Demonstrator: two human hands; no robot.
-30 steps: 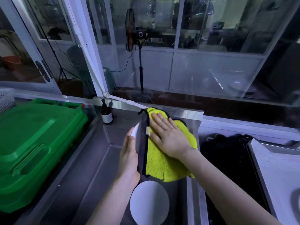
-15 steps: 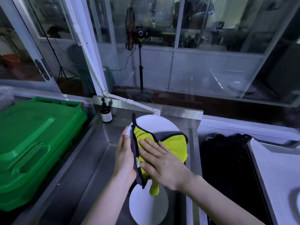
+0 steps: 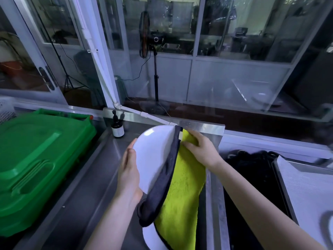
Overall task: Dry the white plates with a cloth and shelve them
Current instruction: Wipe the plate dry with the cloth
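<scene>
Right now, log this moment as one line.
phase: drying | left hand: holds white plate by rim | right hand: grips yellow cloth on plate rim | second plate: lying below

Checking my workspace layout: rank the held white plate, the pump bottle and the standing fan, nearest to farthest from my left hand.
1. White plate: in the left hand, held by its left rim.
2. Pump bottle: back of the counter, up-left of the plate.
3. Standing fan: behind the glass, farthest.

the light is dim and cool, with a bluish tint. a soft glare sits high on the white plate (image 3: 153, 156). the glass panes (image 3: 243, 27) carry faint reflections. straight lines bend near the edges, and details look slightly soft.
</scene>
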